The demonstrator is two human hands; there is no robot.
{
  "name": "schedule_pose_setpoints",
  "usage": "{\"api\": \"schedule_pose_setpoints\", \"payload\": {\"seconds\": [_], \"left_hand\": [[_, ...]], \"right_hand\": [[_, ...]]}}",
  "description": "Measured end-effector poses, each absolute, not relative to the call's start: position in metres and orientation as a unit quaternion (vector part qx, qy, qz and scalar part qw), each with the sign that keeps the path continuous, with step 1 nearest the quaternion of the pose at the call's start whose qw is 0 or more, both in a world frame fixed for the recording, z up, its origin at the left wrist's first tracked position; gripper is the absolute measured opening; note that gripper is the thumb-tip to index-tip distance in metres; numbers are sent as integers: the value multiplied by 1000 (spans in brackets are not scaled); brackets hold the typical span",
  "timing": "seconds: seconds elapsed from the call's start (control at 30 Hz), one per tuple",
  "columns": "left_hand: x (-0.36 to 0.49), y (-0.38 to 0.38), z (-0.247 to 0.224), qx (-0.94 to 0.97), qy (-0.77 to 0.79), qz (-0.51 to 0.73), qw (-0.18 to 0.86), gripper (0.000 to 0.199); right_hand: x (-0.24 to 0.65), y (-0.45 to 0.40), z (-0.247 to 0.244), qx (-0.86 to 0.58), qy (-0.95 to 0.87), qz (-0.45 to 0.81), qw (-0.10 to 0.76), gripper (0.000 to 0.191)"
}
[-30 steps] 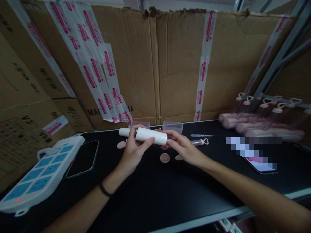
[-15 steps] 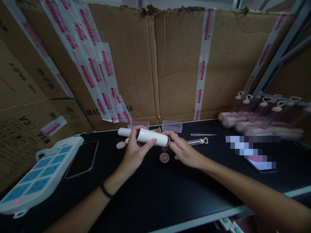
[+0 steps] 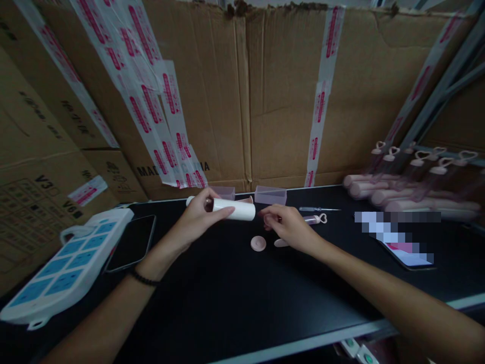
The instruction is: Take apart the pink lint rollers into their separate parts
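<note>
My left hand (image 3: 197,216) is wrapped round a glossy white tube (image 3: 240,210), held nearly level above the black table. To its right, my right hand (image 3: 291,226) has its fingers curled round a small pinkish round piece (image 3: 267,221), partly hidden by the fingers. A pink disc (image 3: 258,243) lies on the table below the two hands. Beside it, a flat pink oval piece (image 3: 281,243) is partly covered by my right hand. Just past that hand lies a clear wand with a heart-shaped handle (image 3: 322,218).
Two translucent pink trays, one of them on the right (image 3: 270,194), stand against the cardboard (image 3: 212,101). A screwdriver (image 3: 318,209), a lit phone (image 3: 407,247) and several pink tubes with heart handles (image 3: 413,194) are at right. A dark phone (image 3: 132,242) and power strip (image 3: 71,268) are left.
My hands have come apart. The right has left the tube's end with a small pinkish piece in its fingers, while the left has shifted slightly left with the tube.
</note>
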State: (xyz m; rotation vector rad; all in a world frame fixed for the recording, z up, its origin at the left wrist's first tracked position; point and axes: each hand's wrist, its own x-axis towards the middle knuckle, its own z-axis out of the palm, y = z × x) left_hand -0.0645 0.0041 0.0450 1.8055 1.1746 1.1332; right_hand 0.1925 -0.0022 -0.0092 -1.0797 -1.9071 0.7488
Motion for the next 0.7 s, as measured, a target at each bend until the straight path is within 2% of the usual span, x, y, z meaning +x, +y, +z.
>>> {"api": "schedule_pose_setpoints", "payload": {"seconds": [0.13, 0.4, 0.53, 0.7], "left_hand": [[-88, 14, 52, 799, 445, 284, 289, 44], [-93, 10, 62, 844, 465, 115, 242, 39], [-93, 12, 54, 856, 471, 65, 200, 41], [-92, 15, 43, 871, 466, 59, 143, 40]], "right_hand": [[196, -1, -9, -445, -804, 205, 335, 30], [196, -1, -2, -438, -855, 128, 245, 20], [196, 0, -1, -442, -866, 102, 211, 18], [194, 2, -2, -445, -871, 77, 193, 16]]}}
